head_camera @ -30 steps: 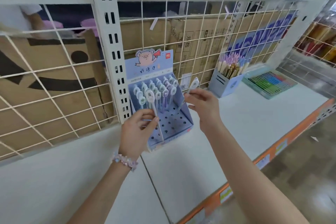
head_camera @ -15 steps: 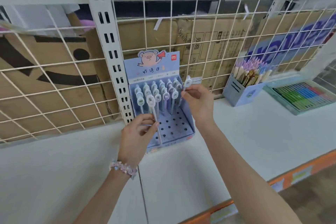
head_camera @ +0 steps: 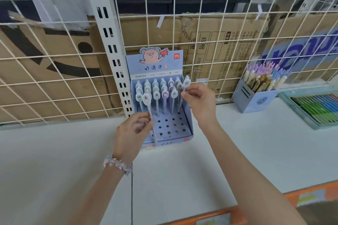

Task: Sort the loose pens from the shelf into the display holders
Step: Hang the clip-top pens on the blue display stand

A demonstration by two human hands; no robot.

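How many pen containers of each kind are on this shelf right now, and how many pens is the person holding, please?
Pig-card display holder with peg holes: 1
Blue box holder stuffed with pens: 1
Flat tray of coloured pens: 1
Pens held: 2, one in the left hand, one in the right hand
Total: 3 containers, 2 held pens

Printed card holder; white wire grid; smooth matt shelf; cardboard boxes.

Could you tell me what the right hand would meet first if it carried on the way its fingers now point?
Probably the pens standing in the display holder: the right hand points left toward their round tops, though depth is unclear.
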